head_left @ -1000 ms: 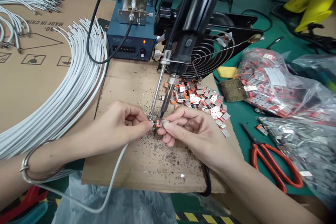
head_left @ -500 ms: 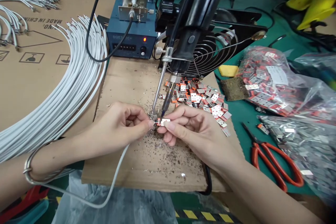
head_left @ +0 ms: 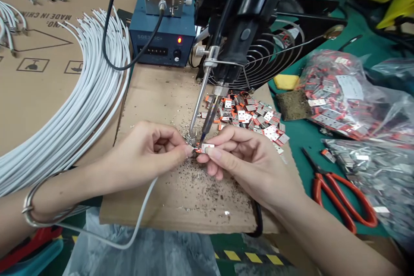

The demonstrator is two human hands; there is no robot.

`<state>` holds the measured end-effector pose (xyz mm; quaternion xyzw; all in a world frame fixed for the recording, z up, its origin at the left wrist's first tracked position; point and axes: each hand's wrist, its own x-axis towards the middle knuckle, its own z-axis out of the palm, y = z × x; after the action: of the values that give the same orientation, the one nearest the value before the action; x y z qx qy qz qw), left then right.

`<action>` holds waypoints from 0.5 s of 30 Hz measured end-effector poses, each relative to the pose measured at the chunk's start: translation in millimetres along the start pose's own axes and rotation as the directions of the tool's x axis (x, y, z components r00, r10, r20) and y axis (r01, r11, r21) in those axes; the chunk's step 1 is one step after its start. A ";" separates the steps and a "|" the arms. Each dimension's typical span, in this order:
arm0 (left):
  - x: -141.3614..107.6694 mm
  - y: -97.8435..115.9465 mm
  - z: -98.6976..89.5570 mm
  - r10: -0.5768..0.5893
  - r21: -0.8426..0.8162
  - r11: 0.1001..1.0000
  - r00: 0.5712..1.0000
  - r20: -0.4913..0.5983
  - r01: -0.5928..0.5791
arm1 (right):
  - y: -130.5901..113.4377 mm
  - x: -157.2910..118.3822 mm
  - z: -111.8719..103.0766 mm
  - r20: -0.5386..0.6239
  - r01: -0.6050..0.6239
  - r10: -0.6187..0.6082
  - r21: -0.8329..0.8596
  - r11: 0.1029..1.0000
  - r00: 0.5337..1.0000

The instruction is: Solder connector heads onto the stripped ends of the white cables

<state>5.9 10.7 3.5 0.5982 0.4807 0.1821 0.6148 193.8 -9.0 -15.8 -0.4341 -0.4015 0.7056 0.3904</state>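
One left hand (head_left: 152, 148) and one right hand (head_left: 250, 161) reach in from the near side, fingers curled, tips almost meeting over one brown board (head_left: 150, 99). The left hand pinches one white wire (head_left: 120, 246). The right hand pinches one small silver plug (head_left: 208, 147) with a red end, mid-board, just by one black iron's (head_left: 237, 45) tip. One pair of cutters (head_left: 319, 170) lies right. Farther are many loose plugs (head_left: 249, 114).

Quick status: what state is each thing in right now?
Left hand: pinching the cable
Right hand: pinching the connector
Cable: bent, hanging slack below the left hand
Connector: held at the cable's end
Iron: tip down at connector, contact unclear
Station: red light on
Snips: lying, handles apart
Fan: spinning or still, cannot tell
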 end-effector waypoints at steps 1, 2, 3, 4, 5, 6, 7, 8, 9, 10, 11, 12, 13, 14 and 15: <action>0.1 0.1 -0.3 -0.002 0.004 1.000 1.000 0.000 0.002 | 0.0 0.0 0.0 0.002 0.001 -0.001 0.001 1.000 1.000; 0.0 0.3 -0.5 -0.004 0.008 1.000 1.000 0.000 0.004 | -0.1 0.2 0.1 0.004 0.003 -0.003 0.001 1.000 1.000; -0.2 0.5 -0.7 -0.007 0.010 1.000 1.000 -0.003 0.007 | -0.2 0.4 0.3 0.005 0.006 -0.006 -0.001 1.000 1.000; -0.4 0.6 -0.8 -0.009 0.012 1.000 1.000 -0.008 0.009 | -0.5 0.8 0.6 0.005 0.008 -0.008 -0.006 1.000 1.000; -0.7 0.5 -0.7 -0.011 0.016 1.000 1.000 -0.010 0.012 | -0.9 1.2 1.1 -0.002 0.007 -0.007 -0.016 1.000 1.000; -0.8 0.3 -0.4 -0.016 0.019 1.000 1.000 -0.012 0.016 | -1.3 1.5 1.8 -0.013 0.003 -0.003 -0.029 1.000 1.000; -0.8 -0.1 -0.1 -0.019 0.021 1.000 1.000 -0.016 0.019 | -1.8 1.8 2.5 -0.029 -0.004 0.003 -0.042 0.999 1.000; -0.6 -0.6 0.3 -0.023 0.024 0.999 1.000 -0.018 0.023 | -2.3 2.1 3.1 -0.047 -0.013 0.011 -0.054 0.998 0.999; -0.4 -1.2 0.8 -0.025 0.026 0.999 0.999 -0.020 0.026 | -2.7 2.2 3.8 -0.061 -0.023 0.019 -0.064 0.998 0.998; 0.0 -1.8 1.2 -0.026 0.026 0.999 0.999 -0.023 0.027 | -3.0 2.2 4.2 -0.073 -0.033 0.027 -0.070 0.997 0.997; 0.3 -2.4 1.6 -0.026 0.025 0.999 0.999 -0.024 0.026 | -3.2 2.1 4.6 -0.079 -0.040 0.034 -0.075 0.996 0.996; 0.5 -2.9 1.9 -0.022 0.024 0.999 0.999 -0.024 0.023 | -3.3 2.0 4.8 -0.079 -0.042 0.036 -0.078 0.996 0.996; 0.7 -3.2 2.1 -0.019 0.024 1.000 1.000 -0.022 0.019 | -3.3 2.0 4.8 -0.077 -0.042 0.035 -0.080 0.996 0.996; 0.6 -3.3 2.2 -0.016 0.026 1.000 1.000 -0.021 0.016 | -3.2 2.0 4.8 -0.075 -0.040 0.034 -0.081 0.996 0.997; 0.5 -3.3 2.1 -0.011 0.028 1.000 1.000 -0.022 0.011 | -3.0 2.0 4.7 -0.072 -0.038 0.032 -0.079 0.996 0.997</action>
<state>6.7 9.1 0.0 0.6021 0.4932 0.1785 0.6019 189.4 -7.2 -12.2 -0.4809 -0.4078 0.6801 0.3741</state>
